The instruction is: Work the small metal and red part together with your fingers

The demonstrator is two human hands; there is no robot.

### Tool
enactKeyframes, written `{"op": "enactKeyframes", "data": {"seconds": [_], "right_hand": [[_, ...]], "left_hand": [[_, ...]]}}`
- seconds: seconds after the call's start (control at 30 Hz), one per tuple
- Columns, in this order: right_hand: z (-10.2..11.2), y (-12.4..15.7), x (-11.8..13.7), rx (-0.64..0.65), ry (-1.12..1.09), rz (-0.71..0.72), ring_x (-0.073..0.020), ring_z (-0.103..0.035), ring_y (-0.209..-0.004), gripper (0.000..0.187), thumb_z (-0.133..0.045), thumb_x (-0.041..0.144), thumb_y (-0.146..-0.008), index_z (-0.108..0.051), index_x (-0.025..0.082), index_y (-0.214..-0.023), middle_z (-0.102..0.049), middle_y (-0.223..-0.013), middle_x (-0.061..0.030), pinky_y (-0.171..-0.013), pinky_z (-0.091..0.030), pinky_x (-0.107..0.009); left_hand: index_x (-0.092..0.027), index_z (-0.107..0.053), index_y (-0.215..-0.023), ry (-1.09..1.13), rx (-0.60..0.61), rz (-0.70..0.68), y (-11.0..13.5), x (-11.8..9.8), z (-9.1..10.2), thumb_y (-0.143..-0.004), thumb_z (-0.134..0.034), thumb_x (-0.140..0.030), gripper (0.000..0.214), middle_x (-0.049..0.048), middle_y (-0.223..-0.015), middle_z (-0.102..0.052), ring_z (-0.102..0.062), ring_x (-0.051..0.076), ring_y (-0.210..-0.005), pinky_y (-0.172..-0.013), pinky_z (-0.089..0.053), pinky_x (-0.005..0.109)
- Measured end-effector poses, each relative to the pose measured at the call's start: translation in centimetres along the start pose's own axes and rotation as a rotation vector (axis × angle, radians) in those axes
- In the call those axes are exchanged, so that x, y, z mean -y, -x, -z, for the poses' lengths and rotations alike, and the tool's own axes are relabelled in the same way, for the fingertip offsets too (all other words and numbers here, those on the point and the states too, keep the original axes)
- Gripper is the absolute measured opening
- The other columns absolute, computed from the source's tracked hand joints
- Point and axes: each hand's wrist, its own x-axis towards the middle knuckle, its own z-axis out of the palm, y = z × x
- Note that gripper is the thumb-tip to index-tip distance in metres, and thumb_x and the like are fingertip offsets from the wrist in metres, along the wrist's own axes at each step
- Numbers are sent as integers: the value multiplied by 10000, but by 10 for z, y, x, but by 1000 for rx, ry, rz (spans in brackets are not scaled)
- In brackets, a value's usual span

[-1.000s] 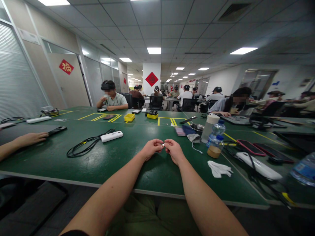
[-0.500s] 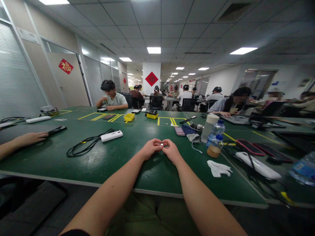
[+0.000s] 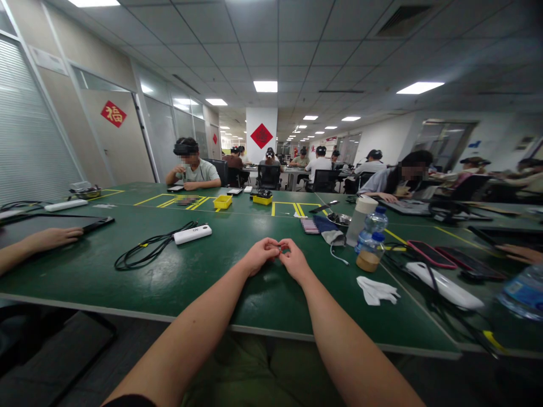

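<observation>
Just below the frame's centre, the left hand [image 3: 259, 256] and right hand [image 3: 295, 261] share a pinched fingertip grip on a tiny item [image 3: 279, 248], unidentifiable; so slight a hold could slip, dropping it onto the glossy desk [image 3: 169, 291].

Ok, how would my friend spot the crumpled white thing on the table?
Find the green table, then the person's right hand. Further right, just nearer than the bottle of brown liquid, lies the crumpled white thing. It looks soft and limp, unlike the smooth white device farther right.
</observation>
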Motion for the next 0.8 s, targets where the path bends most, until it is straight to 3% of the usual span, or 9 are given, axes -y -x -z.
{"op": "enactKeyframes", "data": {"seconds": [0.1,0.2,0.37,0.5,0.67,0.8], "right_hand": [[0,1,2,5,18,27,-67,-434,-468,274,-634,265,-708,-567,238,-972,-598,-905,10,-467,-342,-231],[-1,1,2,21,25,52,-62,-414,-466,253,-622,248,-714,-586,230,-964,-591,-880,10,-467,-337,-227],[-1,0,-2,8,10,8,-62,-450,-493,514,-622,208,-679,-555,266,-1185,-591,-923,10,-505,-396,-231],[0,-2,-3,-16,-10,-57,-63,-464,-483,579,-611,198,-666,-528,271,-1235,-601,-923,13,-508,-419,-242],[0,-3,-5,-23,-52,-111,-80,-516,-491,605,-606,202,-658,-507,271,-1251,-611,-927,9,-477,-410,-246],[0,-4,-9,-16,-59,-121,-84,-532,-490,593,-609,211,-663,-506,266,-1245,-614,-918,11,-465,-405,-244]], "left_hand": [[-126,-648,-974,23,-11,36,0,-1,-2,-705,-751,-271,323,63,-858,-681,-596,114,-652,-589,-431,223],[-111,-664,-968,54,-31,67,-1,0,-5,-674,-775,-208,330,75,-830,-688,-603,117,-637,-579,-443,220],[-115,-626,-896,167,-161,126,-5,4,-4,-742,-709,-202,195,72,-742,-651,-612,124,-603,-594,-499,251],[-146,-558,-850,225,-264,139,-8,3,3,-778,-649,-226,141,62,-721,-625,-619,125,-608,-585,-506,246],[-177,-516,-855,120,-328,98,-10,3,5,-817,-552,-279,114,28,-684,-606,-515,89,-489,-479,-406,206],[-199,-491,-794,-101,-364,22,-11,5,4,-859,-472,-331,148,-24,-589,-508,-442,104,-471,-490,-358,223]]}}
